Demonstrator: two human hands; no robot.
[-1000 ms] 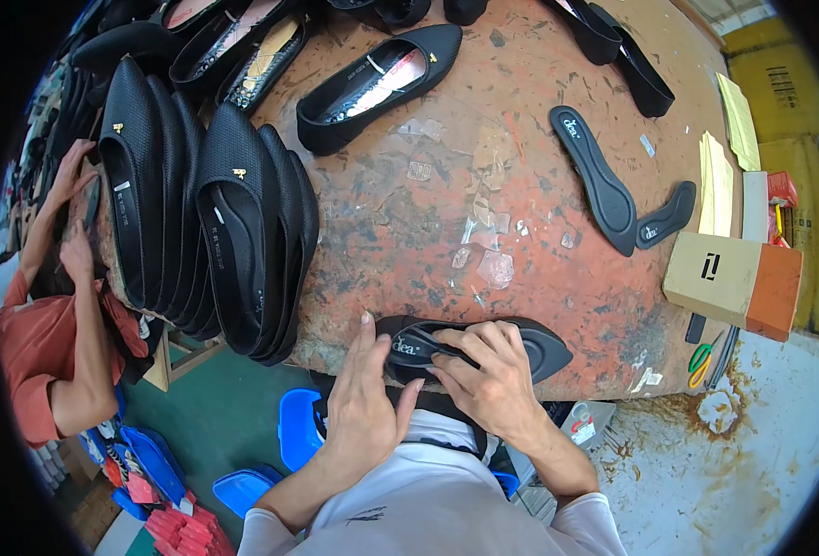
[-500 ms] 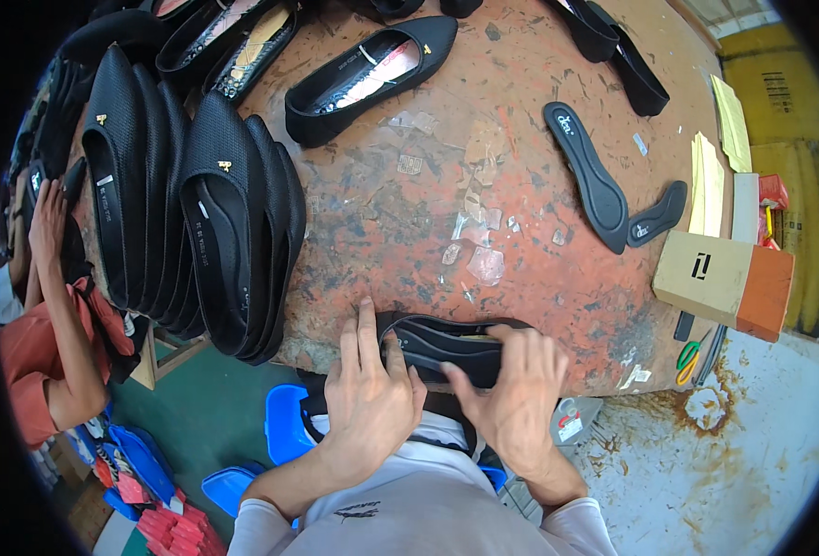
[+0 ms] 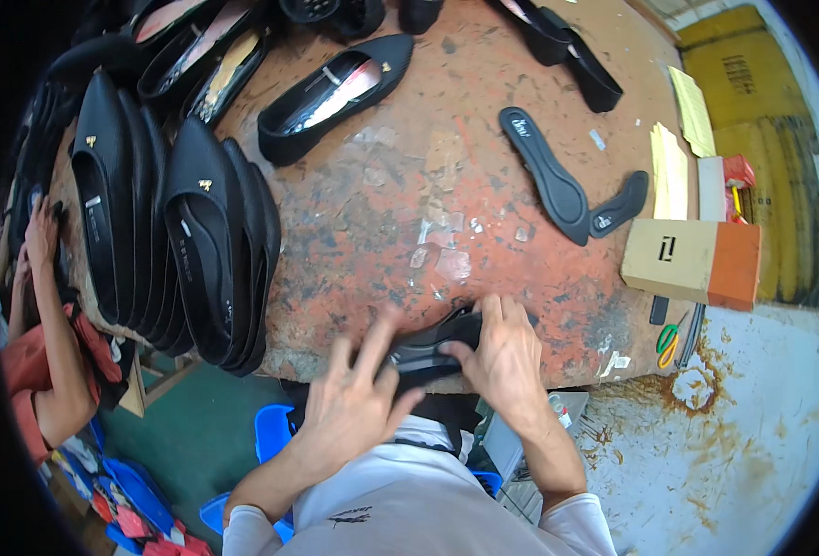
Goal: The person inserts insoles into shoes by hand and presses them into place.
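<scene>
A black flat shoe (image 3: 428,355) lies sideways at the table's near edge, a dark insole showing in its opening. My right hand (image 3: 510,366) grips its right end, thumb at the opening and fingers over the far side. Beside the shoe's left end is my left hand (image 3: 346,398), slightly blurred, its fingers spread and holding nothing. Part of the shoe is hidden behind my right hand. Farther off on the right lie a long black insole (image 3: 550,181) and a shorter black insole piece (image 3: 619,205).
Nested black flats (image 3: 210,250) stand at the left. One pink-lined flat (image 3: 335,97) lies at the back, near other shoes. On the right are a cardboard box (image 3: 669,259), yellow papers (image 3: 669,171) and scissors (image 3: 669,345). A co-worker's arm (image 3: 57,315) shows far left.
My left hand has come off the shoe and moved left, fingers spreading. My right hand still holds the shoe, which now sits tilted. The whole view has shifted slightly.
</scene>
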